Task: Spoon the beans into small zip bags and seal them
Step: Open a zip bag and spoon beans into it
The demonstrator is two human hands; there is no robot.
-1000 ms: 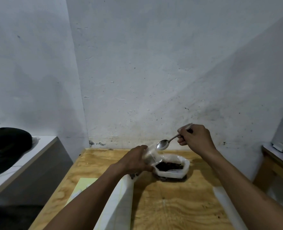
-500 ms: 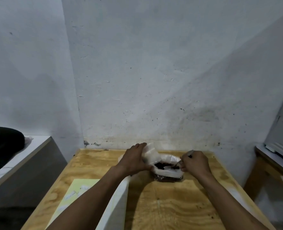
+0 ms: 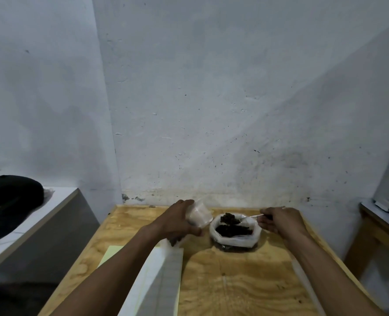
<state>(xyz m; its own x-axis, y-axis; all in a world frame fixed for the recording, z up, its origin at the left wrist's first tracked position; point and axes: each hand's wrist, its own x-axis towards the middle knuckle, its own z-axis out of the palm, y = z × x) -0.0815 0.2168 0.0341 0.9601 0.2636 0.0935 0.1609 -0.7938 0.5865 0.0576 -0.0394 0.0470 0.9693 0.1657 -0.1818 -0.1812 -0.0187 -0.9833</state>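
A rolled-down white plastic bag of dark beans stands on the wooden table near the wall. My right hand grips a metal spoon by its handle; the bowl carries a heap of beans just above the bag's far rim. My left hand holds a small clear zip bag with its mouth turned toward the spoon, left of the bean bag.
White sheets and a pale yellow sheet lie at the table's left front. A grey counter with a black cap stands to the left. More wooden furniture sits at the right, and the wall is close behind.
The spoon went from raised and empty down into the bean bag, and now lifts out loaded with beans. My left hand kept the small zip bag beside the bean bag.
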